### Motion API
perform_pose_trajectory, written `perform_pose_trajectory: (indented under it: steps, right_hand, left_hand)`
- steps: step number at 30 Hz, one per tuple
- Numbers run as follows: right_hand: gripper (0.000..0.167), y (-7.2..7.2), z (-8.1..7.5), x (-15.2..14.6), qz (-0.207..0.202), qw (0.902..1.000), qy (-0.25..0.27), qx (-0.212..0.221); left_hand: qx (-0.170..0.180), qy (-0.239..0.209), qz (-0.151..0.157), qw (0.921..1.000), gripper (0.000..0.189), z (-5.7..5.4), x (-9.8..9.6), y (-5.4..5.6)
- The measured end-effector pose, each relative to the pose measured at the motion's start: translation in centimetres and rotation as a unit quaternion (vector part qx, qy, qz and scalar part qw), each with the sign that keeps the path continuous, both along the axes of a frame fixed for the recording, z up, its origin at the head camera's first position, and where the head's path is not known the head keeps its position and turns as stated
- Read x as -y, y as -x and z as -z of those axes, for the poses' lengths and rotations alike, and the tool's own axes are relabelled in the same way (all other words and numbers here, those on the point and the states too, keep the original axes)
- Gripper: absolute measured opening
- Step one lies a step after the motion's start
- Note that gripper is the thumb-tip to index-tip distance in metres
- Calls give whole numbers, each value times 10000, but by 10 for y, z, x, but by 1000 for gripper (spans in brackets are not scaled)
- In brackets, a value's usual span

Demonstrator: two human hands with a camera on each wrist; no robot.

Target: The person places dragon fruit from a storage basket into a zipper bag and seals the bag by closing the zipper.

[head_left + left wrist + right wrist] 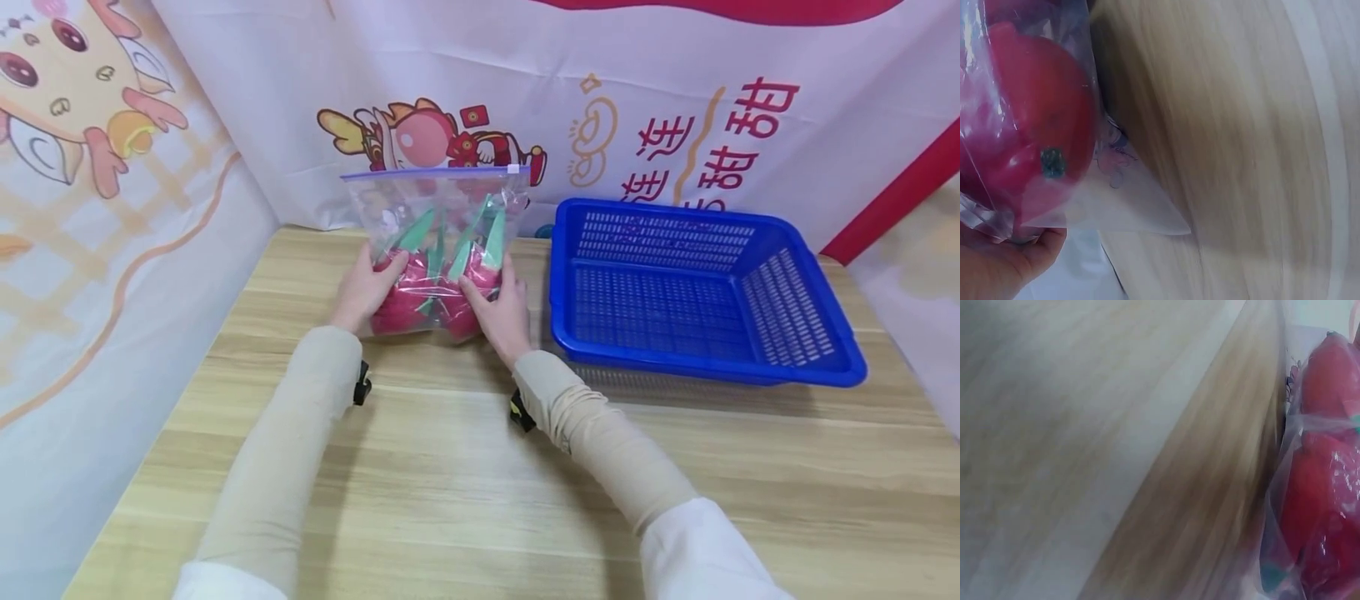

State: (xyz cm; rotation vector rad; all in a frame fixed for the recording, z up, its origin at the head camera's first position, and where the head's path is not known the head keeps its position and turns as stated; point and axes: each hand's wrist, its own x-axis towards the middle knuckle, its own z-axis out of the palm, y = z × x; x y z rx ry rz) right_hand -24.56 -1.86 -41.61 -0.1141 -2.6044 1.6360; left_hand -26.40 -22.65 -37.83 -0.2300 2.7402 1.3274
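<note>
A clear zip bag (438,196) with a purple slider strip along its top is held upright near the back of the table. Inside are dragon fruits (401,304), pinkish red with long green leaf tips; they look smooth and shiny in the left wrist view. My left hand (367,287) grips the bag's left side, thumb across the front. On the opposite side my right hand (502,312) holds it the same way, its thumb on the front. Most of the fingers are hidden behind the bag. Whether the bag's bottom touches the table I cannot tell.
A blue plastic basket (562,287) with slotted walls stands right of the bag, and no contents show in it. The wood-grain table (420,467) stretches toward me. A printed white cloth (465,75) hangs behind, and another printed cloth (150,333) hangs on the left.
</note>
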Motion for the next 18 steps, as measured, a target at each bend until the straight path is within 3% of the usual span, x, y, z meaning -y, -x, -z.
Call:
perform_pose_trajectory:
  steps: [5,11,18]
  right_hand:
    - [84,-3,-1,8,-255,9995,93,148]
    - [81,-4,-1,15,-768,9967,247,21]
    - [87,-4,-3,18,-1042,9938,152,355]
  left_hand:
    - [133,150,-176,9996,90,-4,14,0]
    - [81,339,-446,9984,93,-7,29,-3]
    - [172,271,-481,9983,96,-12,34,-3]
